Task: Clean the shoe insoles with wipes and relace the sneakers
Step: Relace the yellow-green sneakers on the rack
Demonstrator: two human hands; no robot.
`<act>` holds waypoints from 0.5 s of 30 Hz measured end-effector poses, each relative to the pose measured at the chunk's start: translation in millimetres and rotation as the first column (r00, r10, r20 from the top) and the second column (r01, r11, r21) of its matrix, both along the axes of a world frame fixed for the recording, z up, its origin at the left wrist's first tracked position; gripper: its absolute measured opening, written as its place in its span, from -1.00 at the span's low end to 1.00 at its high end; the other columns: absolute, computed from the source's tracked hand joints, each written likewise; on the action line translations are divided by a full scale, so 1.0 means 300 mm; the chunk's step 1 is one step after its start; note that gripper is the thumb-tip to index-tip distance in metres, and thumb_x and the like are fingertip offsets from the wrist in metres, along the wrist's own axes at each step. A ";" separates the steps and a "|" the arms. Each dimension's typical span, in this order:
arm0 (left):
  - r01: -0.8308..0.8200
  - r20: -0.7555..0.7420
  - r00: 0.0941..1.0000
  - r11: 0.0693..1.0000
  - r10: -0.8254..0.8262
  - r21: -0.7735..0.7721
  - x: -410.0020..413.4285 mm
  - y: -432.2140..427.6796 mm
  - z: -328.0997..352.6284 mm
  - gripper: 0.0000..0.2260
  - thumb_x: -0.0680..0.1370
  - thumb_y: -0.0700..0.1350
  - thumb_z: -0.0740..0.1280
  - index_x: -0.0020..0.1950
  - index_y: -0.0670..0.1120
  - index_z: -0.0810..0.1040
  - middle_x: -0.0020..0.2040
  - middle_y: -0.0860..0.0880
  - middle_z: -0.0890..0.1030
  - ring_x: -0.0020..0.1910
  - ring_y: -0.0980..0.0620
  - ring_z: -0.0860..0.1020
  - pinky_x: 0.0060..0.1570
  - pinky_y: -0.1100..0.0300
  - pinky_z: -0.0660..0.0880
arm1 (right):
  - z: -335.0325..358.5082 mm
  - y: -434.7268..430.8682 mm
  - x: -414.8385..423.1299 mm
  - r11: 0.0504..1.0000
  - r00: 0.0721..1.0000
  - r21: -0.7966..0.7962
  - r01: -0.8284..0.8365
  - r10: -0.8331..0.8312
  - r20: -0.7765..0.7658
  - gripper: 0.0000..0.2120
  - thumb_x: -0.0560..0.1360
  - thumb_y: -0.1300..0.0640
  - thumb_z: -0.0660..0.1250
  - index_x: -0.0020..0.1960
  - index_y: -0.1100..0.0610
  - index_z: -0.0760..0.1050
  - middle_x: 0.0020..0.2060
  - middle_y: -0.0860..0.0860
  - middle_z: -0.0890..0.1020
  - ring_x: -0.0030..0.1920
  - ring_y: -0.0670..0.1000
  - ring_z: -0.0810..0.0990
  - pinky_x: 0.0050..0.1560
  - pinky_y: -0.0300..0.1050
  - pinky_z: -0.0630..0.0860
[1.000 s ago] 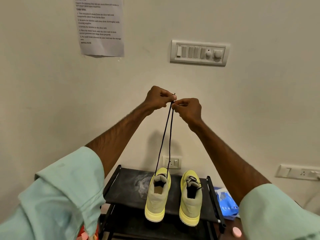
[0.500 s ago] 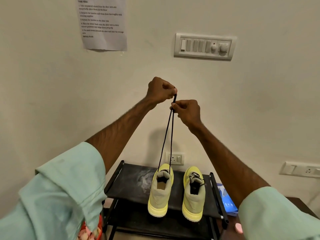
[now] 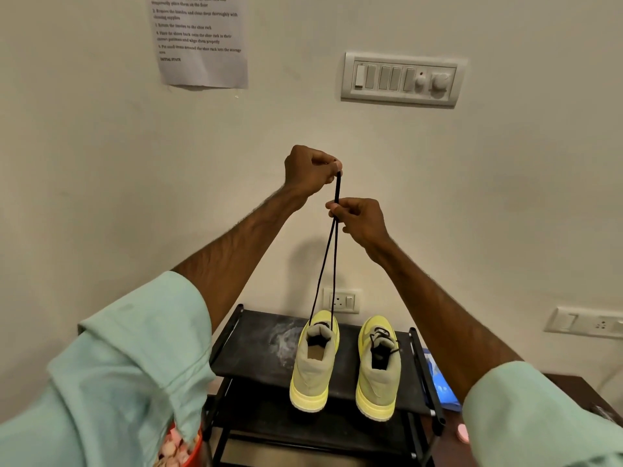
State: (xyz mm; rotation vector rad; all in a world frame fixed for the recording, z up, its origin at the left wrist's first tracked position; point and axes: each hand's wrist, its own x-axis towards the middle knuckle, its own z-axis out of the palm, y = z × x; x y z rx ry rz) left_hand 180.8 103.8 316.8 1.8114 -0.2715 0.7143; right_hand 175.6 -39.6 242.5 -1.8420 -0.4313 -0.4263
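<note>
**Holding a dark lace [image 3: 325, 261] up over two yellow sneakers**

Nearest us, two pale green sleeves, one on the left [image 3: 118, 382] and one on the right [image 3: 539, 416], fill the lower corners and run off the edge. Under the left one we see part of an orange tub [image 3: 193, 457]; its pink contents are too cut off to name. A small pink round thing [image 3: 462, 433] sits by the right sleeve on a dark surface.

Beyond them stands a black shoe rack [image 3: 256, 345], its top shelf smudged with pale dust and its lower tier mostly hidden. On that shelf stand the sneaker on the left [image 3: 313, 372] and the sneaker on the right [image 3: 379, 375], side by side with heels toward us. A blue packet [image 3: 441, 385] lies just past the rack's right rail, half hidden by the forearm.

Two strands of the lace rise from the sneaker on the left; we cannot tell which eyelets they leave. The right hand [image 3: 362, 220] pinches both strands between thumb and forefinger, the other fingers curled. Just above it, the left hand [image 3: 308, 170] is curled tight, pinching the lace's top end.

On the wall behind are a small socket [image 3: 340, 301], a second socket plate [image 3: 586, 323] at the right edge, a switch panel [image 3: 403, 79], and a printed sheet [image 3: 202, 38], cropped at the top.
</note>
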 end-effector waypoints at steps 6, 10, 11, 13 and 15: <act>0.027 -0.070 0.997 0.985 -0.039 -0.168 0.022 0.032 -0.028 -0.91 0.50 -0.28 0.48 -0.20 -0.16 0.71 -0.21 -0.10 0.73 -0.18 -0.07 0.73 -0.03 0.07 0.68 | -0.070 0.011 -0.021 0.999 0.999 -0.037 -0.030 0.029 -0.030 -0.79 0.62 0.07 0.37 0.09 0.16 0.72 -0.07 0.00 0.74 -0.04 -0.10 0.67 -0.03 -0.23 0.51; 0.025 -0.118 0.991 0.954 -0.063 -0.300 0.035 0.068 -0.061 -0.91 0.49 -0.32 0.49 -0.21 -0.21 0.69 -0.17 -0.14 0.72 -0.16 -0.07 0.73 -0.01 0.05 0.67 | -0.134 0.005 -0.054 0.993 0.998 -0.104 -0.047 0.043 -0.040 -0.79 0.62 0.07 0.37 0.12 0.15 0.72 0.00 0.00 0.73 -0.05 -0.18 0.64 0.00 -0.24 0.52; 0.015 -0.129 0.990 0.946 -0.060 -0.324 0.038 0.081 -0.071 -0.91 0.49 -0.33 0.48 -0.21 -0.22 0.68 -0.18 -0.15 0.72 -0.15 -0.07 0.73 -0.01 0.06 0.67 | -0.154 -0.003 -0.062 0.992 0.998 -0.117 -0.052 0.046 -0.052 -0.79 0.61 0.07 0.38 0.12 0.14 0.72 0.01 -0.01 0.74 -0.04 -0.19 0.64 0.02 -0.23 0.53; -0.013 -0.152 0.987 0.926 -0.048 -0.377 0.043 0.112 -0.104 -0.93 0.49 -0.35 0.48 -0.19 -0.25 0.68 -0.17 -0.18 0.71 -0.15 -0.07 0.73 -0.01 0.06 0.67 | -0.195 -0.025 -0.073 0.991 0.995 -0.123 -0.059 0.049 -0.081 -0.82 0.60 0.07 0.39 0.10 0.10 0.72 0.01 -0.03 0.74 0.01 -0.18 0.66 0.11 -0.20 0.55; -0.046 -0.179 0.983 0.903 -0.035 -0.428 0.044 0.149 -0.157 -0.97 0.47 -0.35 0.49 -0.16 -0.28 0.68 -0.16 -0.21 0.71 -0.16 -0.06 0.73 0.01 0.04 0.67 | -0.222 -0.048 -0.078 0.994 0.996 -0.100 -0.035 0.026 -0.088 -0.84 0.59 0.08 0.40 0.07 0.08 0.73 -0.01 -0.03 0.75 0.04 -0.11 0.68 0.17 -0.17 0.56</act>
